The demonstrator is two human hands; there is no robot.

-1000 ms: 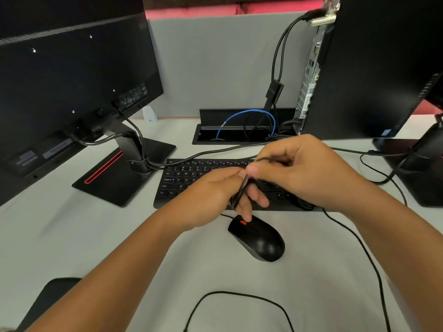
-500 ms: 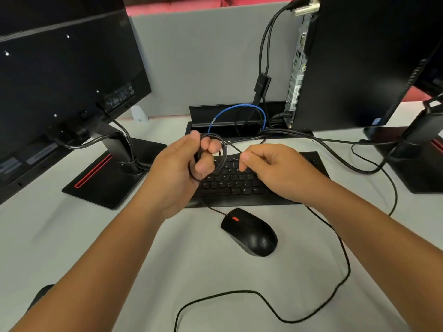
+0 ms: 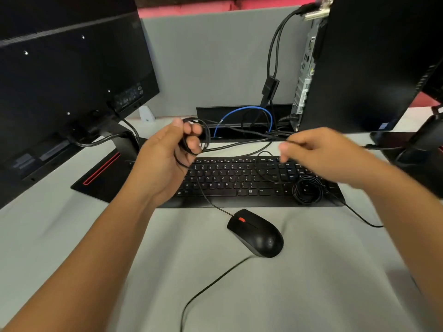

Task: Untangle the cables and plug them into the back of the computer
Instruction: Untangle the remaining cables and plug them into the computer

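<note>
My left hand (image 3: 167, 152) grips a coiled loop of thin black cable (image 3: 202, 137) above the left end of the black keyboard (image 3: 230, 183). One strand drops from it to the black mouse (image 3: 256, 233). My right hand (image 3: 318, 152) pinches a thin black cable (image 3: 291, 141) over the keyboard's right side. A small coil of black cable (image 3: 308, 190) lies on the keyboard's right end. The black computer tower (image 3: 359, 63) stands at the back right, its rear port panel (image 3: 305, 75) facing left with two black cables plugged in near the top.
A black monitor (image 3: 64, 75) on a stand fills the left. A second monitor stand (image 3: 422, 144) is at the far right. A cable trough (image 3: 244, 121) with a blue cable (image 3: 242, 111) sits behind the keyboard. Another black cable (image 3: 203, 291) runs off the grey desk's front edge.
My hands have come apart: the left lifted up and left with the coiled cable, the right moved right with a strand. The small coil now shows on the keyboard.
</note>
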